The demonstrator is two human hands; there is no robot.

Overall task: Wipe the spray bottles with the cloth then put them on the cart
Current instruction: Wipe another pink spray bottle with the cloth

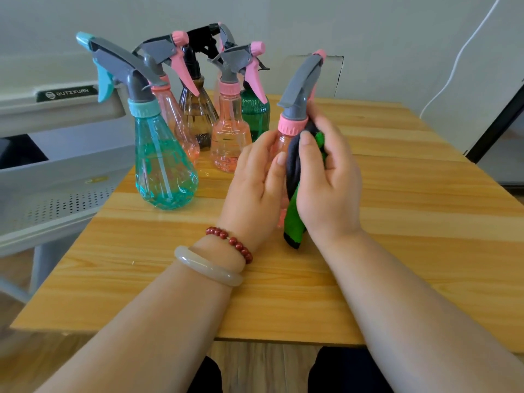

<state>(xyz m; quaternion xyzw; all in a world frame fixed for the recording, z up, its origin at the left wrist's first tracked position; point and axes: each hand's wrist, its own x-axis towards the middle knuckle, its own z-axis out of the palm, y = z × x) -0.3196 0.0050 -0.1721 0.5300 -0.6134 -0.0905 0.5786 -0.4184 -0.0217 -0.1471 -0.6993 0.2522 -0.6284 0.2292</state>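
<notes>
Pink spray bottle (292,126) is held btwn both hands above the worktop (397,222). Its long axis is near upright, w/ the grey head tipped a bit right & away. L hand (255,177) is on the bottle's left side, fingers (265,141) wrapped round the clear body. R hand (329,180) is on the bottle's right, fingers curled round the cloth (295,219) & pressing it to the body. The cloth tail hangs below the bottle. Can't tell if the base touches the worktop.

Looks like the wipe is in hand, cart step not yet done. The cart (56,171) lies well left of the pink spray bottle, so L hand is prob the nearer one for the transfer.

In the way: the teal bottle (161,165) stands btwn the pink spray bottle & the cart. Behind-left of the pink spray bottle is a tight cluster: pink bottles (229,137), brown bottle (195,109), green bottle (255,112). Their tall trigger heads could snag, so the carry prob wants to go up & over, or across nearer the body than the teal bottle.
</notes>
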